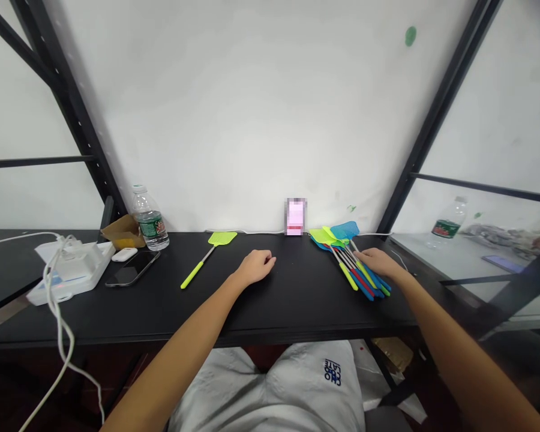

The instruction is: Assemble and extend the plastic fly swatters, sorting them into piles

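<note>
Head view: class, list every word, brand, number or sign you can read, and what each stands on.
No text can be quoted with certainty.
Dark blue lettering on pale grey cloth shorts: too unclear.
Green label on left clear plastic bottle: too small.
Green label on right clear plastic bottle: blurred.
Upright lit screen: pixelated.

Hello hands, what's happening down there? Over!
Left hand loosely curled, at mid-desk. Right hand on swatter pile. Lone swatter off left. Pile's swatters overlap, might snag. Over.
</note>
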`<action>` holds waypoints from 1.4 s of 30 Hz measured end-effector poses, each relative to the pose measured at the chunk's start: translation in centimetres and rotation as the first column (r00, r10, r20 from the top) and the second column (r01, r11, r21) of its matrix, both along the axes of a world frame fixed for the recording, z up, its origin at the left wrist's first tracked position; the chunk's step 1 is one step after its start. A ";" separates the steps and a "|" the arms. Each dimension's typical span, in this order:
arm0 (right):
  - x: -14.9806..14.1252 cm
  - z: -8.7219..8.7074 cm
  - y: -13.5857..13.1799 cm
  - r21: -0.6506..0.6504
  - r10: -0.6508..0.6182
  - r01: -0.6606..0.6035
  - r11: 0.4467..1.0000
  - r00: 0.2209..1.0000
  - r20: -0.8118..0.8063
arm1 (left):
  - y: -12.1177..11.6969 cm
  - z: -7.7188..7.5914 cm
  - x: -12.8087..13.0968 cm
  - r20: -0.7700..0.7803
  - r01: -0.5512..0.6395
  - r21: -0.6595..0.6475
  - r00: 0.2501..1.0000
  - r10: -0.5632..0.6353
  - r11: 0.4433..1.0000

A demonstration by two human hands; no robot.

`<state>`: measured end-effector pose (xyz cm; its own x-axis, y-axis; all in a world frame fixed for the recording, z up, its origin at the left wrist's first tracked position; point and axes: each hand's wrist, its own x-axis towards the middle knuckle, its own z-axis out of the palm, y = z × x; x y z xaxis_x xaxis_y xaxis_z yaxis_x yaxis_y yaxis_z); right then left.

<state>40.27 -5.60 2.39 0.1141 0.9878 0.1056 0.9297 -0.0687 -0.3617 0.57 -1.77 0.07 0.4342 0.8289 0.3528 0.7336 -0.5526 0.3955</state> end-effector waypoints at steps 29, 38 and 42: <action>-17.8 2.0 0.0 0.160 0.085 -0.154 0.975 0.924 0.373 | 0.2 1.0 -0.9 -0.116 -0.543 0.191 0.815 0.568 0.818; -28.2 -2.7 2.1 0.155 0.292 -0.332 0.930 0.927 0.237 | 1.3 1.3 -3.8 -0.090 -0.764 0.211 0.606 0.791 0.609; -27.5 -3.3 2.8 0.188 0.296 -0.323 0.928 0.942 0.158 | 2.5 0.7 -4.7 -0.116 -0.822 0.130 0.543 0.831 0.555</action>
<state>12.78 -2.79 -0.91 -0.2215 0.9260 0.3056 0.9309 0.2941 -0.2166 -4.18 0.76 0.75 -0.3845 0.8298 0.4044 0.9207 0.3132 0.2326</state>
